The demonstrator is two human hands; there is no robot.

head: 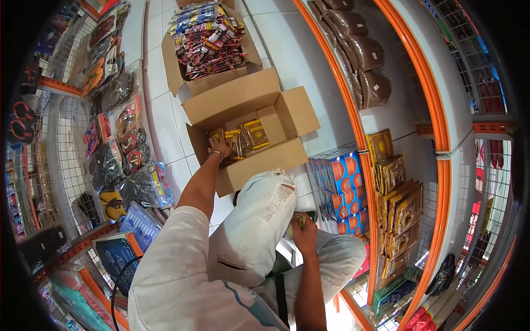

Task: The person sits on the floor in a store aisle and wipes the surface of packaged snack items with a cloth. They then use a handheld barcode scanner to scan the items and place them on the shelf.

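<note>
An open cardboard box [248,159] stands on the floor before me, flaps spread outward. Inside it lie several brown-and-yellow plastic packets [256,134]. My left hand [219,149], a bracelet at its wrist, reaches into the left end of the box, its fingers spread on the packets there. Beside my bent knee, my right hand [305,231] is closed around a small flat yellowish item [299,221]. Most of that item is hidden by the fingers, so I cannot tell what it is.
Behind the box, another carton [172,62] is heaped with small colourful packets [211,41]. On the right, orange-edged shelves [352,107] hold brown-and-yellow packets [397,215] and blue boxes [348,186]. Bagged sandals [134,145] fill the left shelf. White tiles [163,120] cover the floor.
</note>
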